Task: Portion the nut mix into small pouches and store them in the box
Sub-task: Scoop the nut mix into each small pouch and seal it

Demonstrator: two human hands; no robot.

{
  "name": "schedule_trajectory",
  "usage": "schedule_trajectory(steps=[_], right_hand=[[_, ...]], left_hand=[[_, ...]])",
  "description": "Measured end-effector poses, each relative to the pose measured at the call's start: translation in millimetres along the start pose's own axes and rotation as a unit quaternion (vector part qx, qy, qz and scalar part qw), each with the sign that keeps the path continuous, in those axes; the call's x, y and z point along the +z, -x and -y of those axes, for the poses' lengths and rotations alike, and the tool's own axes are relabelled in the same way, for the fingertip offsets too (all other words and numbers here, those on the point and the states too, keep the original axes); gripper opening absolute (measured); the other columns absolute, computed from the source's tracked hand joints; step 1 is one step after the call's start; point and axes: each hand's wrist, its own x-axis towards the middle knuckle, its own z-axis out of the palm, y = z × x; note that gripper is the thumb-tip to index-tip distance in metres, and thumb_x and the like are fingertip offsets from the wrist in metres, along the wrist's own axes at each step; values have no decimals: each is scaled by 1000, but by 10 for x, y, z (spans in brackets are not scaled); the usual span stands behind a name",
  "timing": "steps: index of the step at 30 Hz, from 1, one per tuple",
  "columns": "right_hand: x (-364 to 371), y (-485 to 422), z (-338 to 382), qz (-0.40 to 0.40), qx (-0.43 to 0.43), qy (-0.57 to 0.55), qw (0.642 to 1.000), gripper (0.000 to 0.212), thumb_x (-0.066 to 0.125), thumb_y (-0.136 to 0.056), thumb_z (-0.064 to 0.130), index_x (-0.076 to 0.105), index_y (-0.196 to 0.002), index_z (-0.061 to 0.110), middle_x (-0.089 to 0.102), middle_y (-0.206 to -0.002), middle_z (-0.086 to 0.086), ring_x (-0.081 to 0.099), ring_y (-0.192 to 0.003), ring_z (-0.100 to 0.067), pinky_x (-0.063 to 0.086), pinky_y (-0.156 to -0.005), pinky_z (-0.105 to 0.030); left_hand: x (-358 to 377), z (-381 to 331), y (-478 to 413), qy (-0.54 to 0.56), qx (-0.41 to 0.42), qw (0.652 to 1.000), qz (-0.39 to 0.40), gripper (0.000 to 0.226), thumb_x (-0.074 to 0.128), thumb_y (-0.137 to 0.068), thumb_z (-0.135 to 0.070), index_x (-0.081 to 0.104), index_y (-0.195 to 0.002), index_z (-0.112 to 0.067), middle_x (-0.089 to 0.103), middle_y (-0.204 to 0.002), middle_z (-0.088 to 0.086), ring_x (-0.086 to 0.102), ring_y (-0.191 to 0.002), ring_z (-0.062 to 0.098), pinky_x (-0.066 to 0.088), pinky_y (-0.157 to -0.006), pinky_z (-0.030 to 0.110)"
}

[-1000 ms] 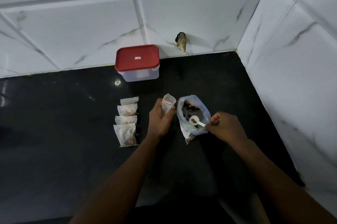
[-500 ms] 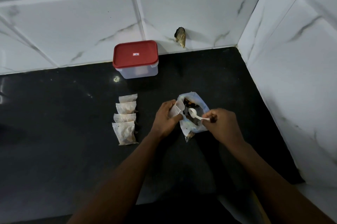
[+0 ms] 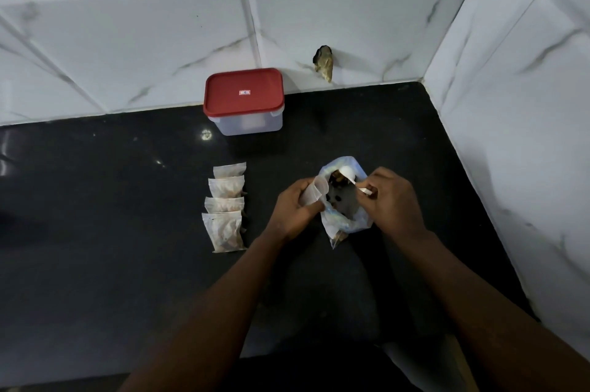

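Countertop (image 3: pixel 111 264) of polished black stone spreads under everything, with white marbled wall tiles (image 3: pixel 127 40) rising well beyond the fingertips and again to the right. The left hand (image 3: pixel 290 213) and right hand (image 3: pixel 392 203) meet over an open clear bag (image 3: pixel 343 224) that lies on the stone directly between the two sets of fingers, with dark nut mix (image 3: pixel 338 181) showing in its mouth. A translucent box (image 3: pixel 249 125) with its red lid (image 3: pixel 244 98) pressed on stands against the wall, well beyond the left fingertips and apart from them. Four filled pouches (image 3: pixel 225 206) lie in an overlapping row just to the left of the left knuckles, untouched. The left fingers are curled round a small empty pouch (image 3: pixel 314 195), thumb on the near side, holding its mouth open and tilted toward the bag, right at the bag's left rim. The right thumb and forefinger pinch the handle of a white spoon (image 3: pixel 348 174), the other fingers curled in beneath; its bowl sits beyond those fingertips, inside the bag's far edge over the nuts, just beside the pouch's mouth.
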Motion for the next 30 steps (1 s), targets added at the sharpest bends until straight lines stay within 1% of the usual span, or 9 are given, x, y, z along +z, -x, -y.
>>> schedule_trajectory(steps=[5,10,13,17,19,21,23,27,30], right_hand=[[29,-38,2,4,-35,23,999,3,75,-85,9,74,-88,8,63,-87,-4,63,-71,-17,56,-60,-37],[196,-60,9,15,-55,46,997,9,81,-77,3,74,-77,8,62,-78,-2,61,-63,-17,44,-51,-27],[259,-84,10,18,-66,47,997,11,82,-74,1,73,-75,8,64,-78,-3,62,-62,-17,50,-49,-31],[273,-147,16,3,-46,45,998,7,77,-80,1,74,-78,7,65,-80,-3,63,-64,-17,50,-50,-31],[303,-172,70,21,-39,61,997,5,74,-82,1,76,-81,6,67,-83,-6,65,-67,-21,51,-52,-33],[322,-210,115,61,-24,73,995,9,68,-90,5,76,-92,3,69,-93,-9,68,-78,-24,55,-63,-38],[311,-223,104,87,-10,77,993,14,63,-95,10,76,-99,4,68,-100,-8,67,-86,-23,54,-71,-36],[187,-153,43,99,-24,72,992,10,69,-92,16,78,-92,13,65,-96,-1,60,-81,-13,46,-66,-27],[76,-98,41,73,-42,58,995,7,71,-89,12,77,-86,12,64,-88,-2,60,-74,-14,48,-63,-29]], left_hand=[[-21,48,-19,7,3,1000,3,41,74,-91,-19,64,-130,-20,69,-120,-5,67,-109,9,58,-91,31],[-9,36,-32,17,-1,1000,6,40,72,-91,-13,64,-129,-20,69,-118,-5,67,-108,10,57,-92,32],[1,41,-49,17,-3,1000,0,38,72,-92,-13,65,-128,-20,70,-118,-5,67,-108,11,57,-93,33],[-4,24,-49,31,-9,999,-2,38,72,-91,-12,66,-128,-17,70,-118,-4,67,-108,11,54,-89,28],[-4,18,-59,32,-6,999,-1,36,73,-90,-13,67,-125,-19,70,-117,-3,67,-107,13,56,-90,31],[-5,15,-63,33,-1,999,-3,35,73,-89,-15,67,-124,-19,71,-115,-3,68,-106,13,57,-89,32],[-8,16,-63,31,-2,999,-11,32,73,-90,-13,68,-121,-17,70,-113,-4,67,-102,11,53,-84,27],[-25,27,-56,57,-20,998,-8,31,72,-91,-12,67,-121,-18,70,-115,-2,68,-105,13,55,-87,30],[-42,15,-39,66,-25,998,0,34,71,-92,-11,66,-125,-20,70,-119,-2,67,-109,12,56,-91,32]])
